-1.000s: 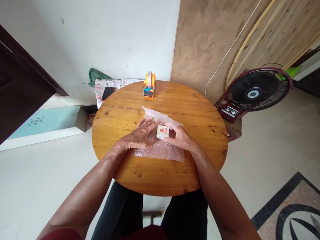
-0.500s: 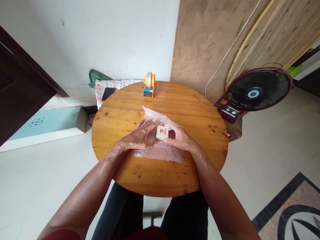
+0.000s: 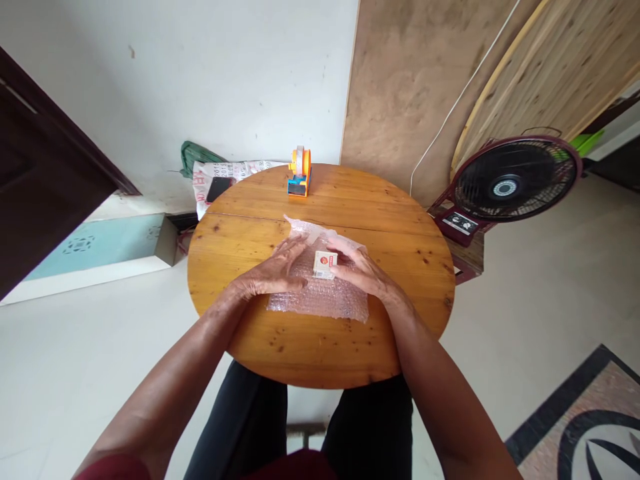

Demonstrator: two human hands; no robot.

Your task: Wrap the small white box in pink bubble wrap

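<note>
A small white box with a red printed design lies on a sheet of clear bubble wrap spread over the round wooden table. My left hand rests at the left part of the wrap, thumb and fingers apart, with a gap between it and the box. On the other side, my right hand reaches over the wrap; its thumb tip overlaps the box's right edge and its other fingers stretch past the upper right corner. Part of the wrap is hidden beneath both hands.
An orange and blue tape dispenser stands near the table's far edge. Behind the far left edge are a printed sack and a dark phone-like object. A dark red fan stands to the right.
My left hand has drawn back slightly left from the box. My right hand's fingers have spread, moving up and over the box's right side. The box stays about where it was.
</note>
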